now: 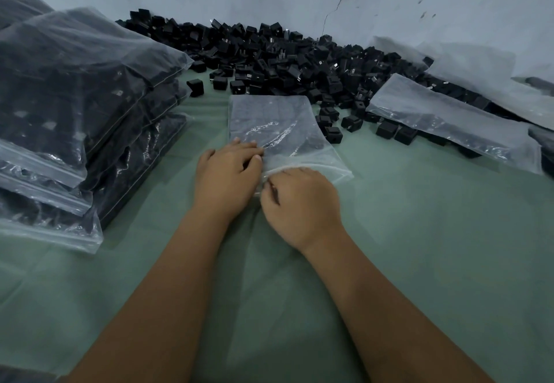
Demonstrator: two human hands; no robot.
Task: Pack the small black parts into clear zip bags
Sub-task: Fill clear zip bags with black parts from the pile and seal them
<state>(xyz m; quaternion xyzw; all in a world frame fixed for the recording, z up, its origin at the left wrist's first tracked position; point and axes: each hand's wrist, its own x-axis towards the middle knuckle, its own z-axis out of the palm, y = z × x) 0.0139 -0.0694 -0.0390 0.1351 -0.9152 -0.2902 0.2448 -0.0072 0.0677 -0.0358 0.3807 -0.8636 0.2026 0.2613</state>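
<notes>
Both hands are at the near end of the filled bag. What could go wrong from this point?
The right hand pinches the zip edge of the filled bag while the left hand presses it; a partly closed seal could let parts spill. Loose black parts beside it might snag the plastic.

A packing workshop: stacked filled bags (75, 107), heaped black parts (269, 56).

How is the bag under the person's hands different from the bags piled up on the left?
The bag under the hands lies alone and fairly flat on the green cloth; the piled bags are stacked on each other and bulge. The left hand rests on the single bag while the right hand pinches its near edge; nobody touches the pile. Both are clear plastic with black parts showing inside.
</notes>
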